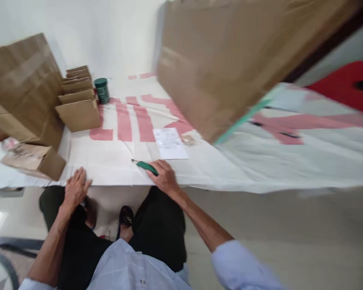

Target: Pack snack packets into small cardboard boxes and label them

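My right hand (165,175) is closed around a green utility knife (148,166) just over the table's front edge. The knife's metal tip points left. To the left, my left hand (76,187) lies flat on the cloth edge with its fingers stretched out and nothing in them. A small cardboard box (53,164) sits close beside it. A white sheet of paper (171,144) with faint print lies beyond my right hand, and a small clear packet (188,139) is at its right side.
A large cardboard box (211,68) stands tilted at centre right. On the left are a tall carton (24,84), a row of small open boxes (80,114) and a dark green jar (102,90). The white cloth (230,169) has red lettering. A red object (345,86) is at far right.
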`<action>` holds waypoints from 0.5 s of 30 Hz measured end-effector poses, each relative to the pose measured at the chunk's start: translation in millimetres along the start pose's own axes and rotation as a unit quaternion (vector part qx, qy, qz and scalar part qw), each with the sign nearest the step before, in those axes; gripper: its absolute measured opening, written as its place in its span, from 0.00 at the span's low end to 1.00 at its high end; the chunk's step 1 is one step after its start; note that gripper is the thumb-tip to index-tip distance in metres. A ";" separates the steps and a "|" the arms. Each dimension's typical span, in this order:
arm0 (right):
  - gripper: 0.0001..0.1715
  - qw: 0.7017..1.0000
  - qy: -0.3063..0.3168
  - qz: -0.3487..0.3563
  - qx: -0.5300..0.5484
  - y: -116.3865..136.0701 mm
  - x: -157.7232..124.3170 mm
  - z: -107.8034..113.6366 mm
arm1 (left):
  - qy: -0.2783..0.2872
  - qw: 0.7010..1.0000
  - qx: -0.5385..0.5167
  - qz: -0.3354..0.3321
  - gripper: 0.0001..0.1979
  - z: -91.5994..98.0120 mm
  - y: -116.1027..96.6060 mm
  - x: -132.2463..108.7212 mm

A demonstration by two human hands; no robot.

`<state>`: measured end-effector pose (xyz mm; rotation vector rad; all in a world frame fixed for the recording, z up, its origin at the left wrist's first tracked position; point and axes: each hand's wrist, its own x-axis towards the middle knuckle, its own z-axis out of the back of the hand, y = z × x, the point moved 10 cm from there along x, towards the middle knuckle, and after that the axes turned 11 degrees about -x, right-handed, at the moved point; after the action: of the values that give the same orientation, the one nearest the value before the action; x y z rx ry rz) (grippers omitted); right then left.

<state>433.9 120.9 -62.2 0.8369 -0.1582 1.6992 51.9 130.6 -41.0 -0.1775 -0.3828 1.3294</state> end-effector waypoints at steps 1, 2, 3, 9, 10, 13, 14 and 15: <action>0.09 1.000 -0.010 0.002 0.004 -0.4 -2.8 0.8 | 0.000 1.000 -0.013 -0.003 0.24 5.5 -0.5 -6.0; 0.10 1.000 -0.015 0.003 0.007 -1.3 -5.3 0.4 | -0.005 1.000 -0.027 -0.011 0.22 12.3 -1.1 -12.3; 0.10 1.000 -0.018 0.006 0.008 -1.8 -7.2 -0.8 | -0.011 1.000 -0.026 -0.011 0.19 19.3 0.7 -18.9; 0.11 1.000 -0.015 0.021 -0.002 0.4 -12.3 -2.1 | -0.132 0.991 -0.010 0.005 0.16 82.0 8.2 -53.7; 0.11 1.000 -0.017 0.023 -0.002 1.4 -12.5 -0.7 | -0.175 0.984 -0.007 0.004 0.15 98.0 7.9 -57.3; 0.12 0.999 -0.026 0.030 -0.010 4.6 -12.6 3.1 | -0.321 0.947 -0.004 -0.002 0.17 153.4 15.6 -64.7; 0.12 0.999 -0.029 0.031 -0.014 5.1 -12.6 4.0 | -0.358 0.934 -0.010 0.006 0.20 171.5 25.3 -64.3; 0.12 0.999 -0.031 0.032 -0.019 5.5 -12.5 4.6 | -0.382 0.923 -0.023 0.028 0.23 188.4 40.6 -61.6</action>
<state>431.9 106.9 -64.5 0.8643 -0.2606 1.7258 -66.4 63.6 108.8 0.3133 -1.0740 1.4106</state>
